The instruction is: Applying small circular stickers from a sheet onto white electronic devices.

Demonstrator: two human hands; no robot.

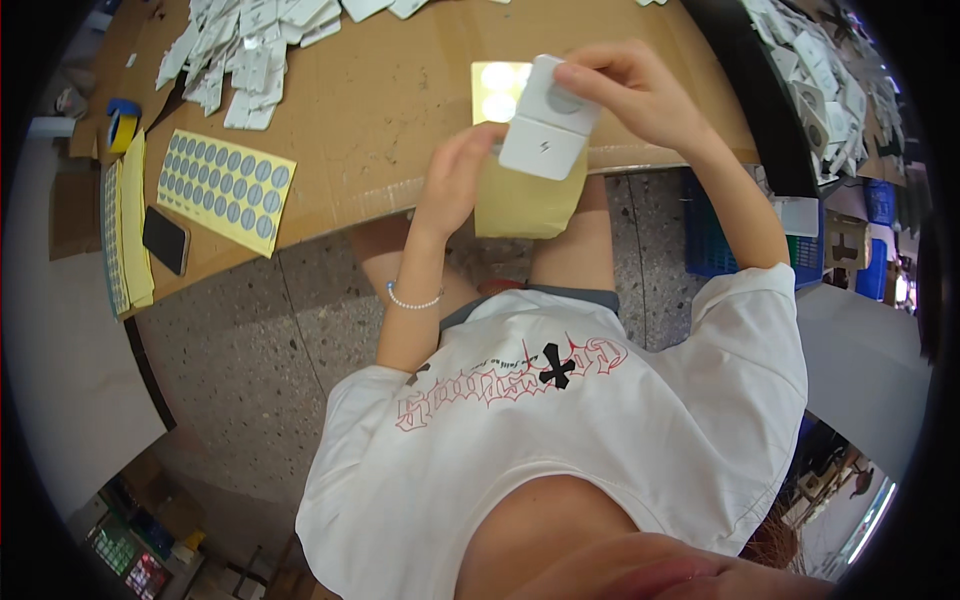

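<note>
My right hand (640, 95) grips the upper right of a white flat two-panel plastic piece (545, 150). It has a grey round spot on its upper panel and a small dark bolt mark on the lower one. Below it a yellow-backed sticker sheet (530, 210) hangs over the table's near edge; pale round stickers show at its far end. The fingers of my left hand (455, 180) are drawn together over that sheet's left edge, close beside the white piece. What they pinch, if anything, is hidden.
On the brown table (370, 110) lies a heap of white pieces (260, 50) at the far left. A sheet of grey round stickers (225, 185), a phone (166, 240) and a tape roll (122, 128) are nearer. More white pieces (815, 95) fill the right side, above a blue crate (705, 235).
</note>
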